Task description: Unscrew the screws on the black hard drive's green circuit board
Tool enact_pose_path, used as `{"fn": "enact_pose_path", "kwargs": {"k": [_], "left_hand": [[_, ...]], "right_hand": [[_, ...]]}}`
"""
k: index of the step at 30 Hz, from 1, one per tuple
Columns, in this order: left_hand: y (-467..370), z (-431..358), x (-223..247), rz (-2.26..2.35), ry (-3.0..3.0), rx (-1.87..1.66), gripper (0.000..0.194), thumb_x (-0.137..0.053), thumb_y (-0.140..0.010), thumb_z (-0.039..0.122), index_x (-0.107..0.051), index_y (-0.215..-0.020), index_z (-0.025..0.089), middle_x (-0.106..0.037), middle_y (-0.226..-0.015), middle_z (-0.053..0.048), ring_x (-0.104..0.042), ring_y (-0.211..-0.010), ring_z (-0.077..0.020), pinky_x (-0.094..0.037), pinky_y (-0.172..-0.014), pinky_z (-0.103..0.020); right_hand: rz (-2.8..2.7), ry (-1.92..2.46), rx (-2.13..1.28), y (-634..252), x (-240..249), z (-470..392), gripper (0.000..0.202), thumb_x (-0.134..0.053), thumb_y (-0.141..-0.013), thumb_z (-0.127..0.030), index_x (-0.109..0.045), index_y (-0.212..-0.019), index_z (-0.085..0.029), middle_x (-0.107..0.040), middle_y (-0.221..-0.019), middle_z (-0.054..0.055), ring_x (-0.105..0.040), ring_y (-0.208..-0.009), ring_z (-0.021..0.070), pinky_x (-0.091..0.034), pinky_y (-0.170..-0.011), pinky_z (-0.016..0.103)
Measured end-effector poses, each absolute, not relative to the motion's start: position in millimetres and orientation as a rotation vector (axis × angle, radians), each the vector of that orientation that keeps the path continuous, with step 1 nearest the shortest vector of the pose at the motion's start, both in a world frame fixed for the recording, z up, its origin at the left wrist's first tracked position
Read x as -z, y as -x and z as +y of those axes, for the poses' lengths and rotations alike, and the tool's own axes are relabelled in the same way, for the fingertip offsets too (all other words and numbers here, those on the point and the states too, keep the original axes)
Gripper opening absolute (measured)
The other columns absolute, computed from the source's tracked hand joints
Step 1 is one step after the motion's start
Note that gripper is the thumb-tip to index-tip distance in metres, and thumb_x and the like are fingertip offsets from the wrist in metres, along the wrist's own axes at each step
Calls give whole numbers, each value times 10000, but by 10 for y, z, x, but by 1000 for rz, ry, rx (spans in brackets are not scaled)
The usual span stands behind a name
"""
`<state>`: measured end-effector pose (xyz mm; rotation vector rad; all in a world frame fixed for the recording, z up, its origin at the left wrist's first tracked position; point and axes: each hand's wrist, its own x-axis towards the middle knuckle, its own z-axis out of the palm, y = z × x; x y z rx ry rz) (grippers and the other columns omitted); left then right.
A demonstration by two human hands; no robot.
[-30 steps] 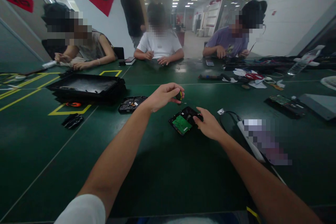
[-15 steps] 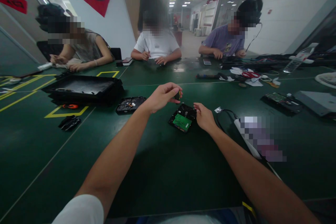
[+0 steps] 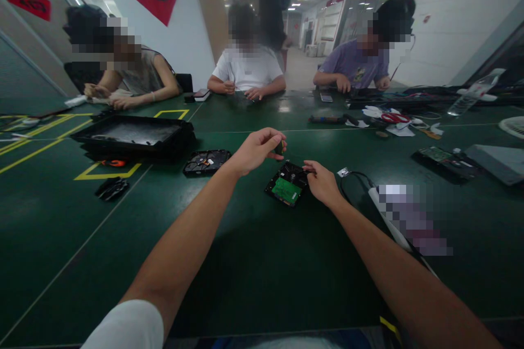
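Observation:
A hard drive with a green circuit board lies flat on the dark green table. Over its far edge, my left hand is closed on a short dark tool with a yellowish edge. It looks like a small screwdriver, largely covered by my fingers. At the drive's right edge, my right hand has its fingers bent and gripping the far right corner. Left of the drive, past my left wrist, rests a second hard drive.
Black trays are stacked at left, near a crumpled black piece. A white power strip and cable lie right; beyond are another drive and a grey box. A bottle stands far right. Several people sit opposite.
The view has shifted slightly, so the scene sits a little further right. Both hands keep nearly the same place at the drive. A standing person in dark clothes shows more clearly behind the table.

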<state>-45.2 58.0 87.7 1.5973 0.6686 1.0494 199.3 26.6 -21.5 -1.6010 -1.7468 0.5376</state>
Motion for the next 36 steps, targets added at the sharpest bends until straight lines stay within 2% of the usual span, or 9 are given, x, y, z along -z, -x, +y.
{"fn": "enact_pose_path", "kwargs": {"k": [4, 7, 10, 14, 18, 21, 25, 32, 36], "left_hand": [[419, 559, -883, 667, -1611, -1055, 302, -686, -996, 443, -662, -1062, 150, -702, -998, -72, -697, -925, -165, -667, -778, -331], [428, 564, -880, 663, -1619, -1057, 304, -686, -996, 440, -664, -1064, 144, -703, -998, -78, -696, -917, -166, -666, -758, -323], [453, 576, -865, 658, -1635, -1064, 324, -678, -997, 460, -660, -1072, 145, -703, -1012, -84, -695, -927, -171, -661, -733, -310], [445, 575, -837, 684, -1628, -1086, 351, -697, -977, 490, -634, -1042, 151, -712, -1055, -92, -700, -951, -175, -646, -708, -293], [372, 562, -799, 665, -1615, -1094, 373, -768, -926, 470, -588, -1012, 154, -726, -1006, -92, -705, -928, -176, -617, -666, -260], [321, 556, -768, 666, -1622, -1111, 416, -839, -860, 452, -562, -980, 166, -711, -921, -54, -688, -817, -147, -593, -618, -238], [312, 543, -762, 764, -1675, -1147, 448, -894, -793, 438, -554, -925, 178, -677, -872, -20, -641, -703, -112, -553, -549, -215], [325, 500, -794, 957, -1792, -1220, 534, -942, -710, 497, -518, -842, 199, -633, -813, 0, -627, -640, -118, -506, -495, -225], [311, 501, -792, 937, -1884, -1233, 493, -921, -732, 495, -565, -906, 203, -590, -844, 13, -601, -667, -115, -499, -477, -207]], "right_hand": [[-1798, 1620, -483, -1972, 202, 276, 511, -420, -979, -144, -613, -1449, -188, -725, -1327, 104, -682, -1229, 233, -500, -1115, 433], [-1853, 1622, -453, -1953, 181, 234, 469, -468, -1030, -299, -607, -1451, -149, -683, -1379, 156, -634, -1286, 287, -457, -1149, 481], [-1919, 1654, -446, -1962, 155, 150, 588, -501, -1036, -498, -543, -1509, -151, -595, -1463, 185, -555, -1355, 335, -446, -1145, 519], [-1915, 1815, -357, -1965, 125, 22, 737, -513, -997, -631, -483, -1549, -144, -533, -1475, 221, -475, -1389, 421, -421, -1136, 581], [-1927, 1832, -355, -1875, 96, -72, 927, -513, -927, -783, -410, -1587, -140, -508, -1481, 244, -466, -1379, 456, -408, -1127, 605], [-1918, 1862, -348, -1786, 86, -106, 976, -567, -886, -787, -373, -1604, -155, -474, -1521, 238, -427, -1414, 459, -392, -1135, 609], [-1948, 1882, -294, -1730, 117, -103, 935, -611, -875, -740, -400, -1581, -165, -480, -1534, 217, -419, -1427, 437, -373, -1152, 584], [-1975, 1840, -286, -1747, 152, -82, 855, -591, -888, -738, -443, -1553, -221, -498, -1528, 186, -431, -1421, 425, -380, -1133, 579], [-1981, 1839, -294, -1752, 149, -83, 846, -583, -885, -750, -464, -1542, -230, -504, -1525, 182, -435, -1417, 426, -389, -1124, 577]]}}
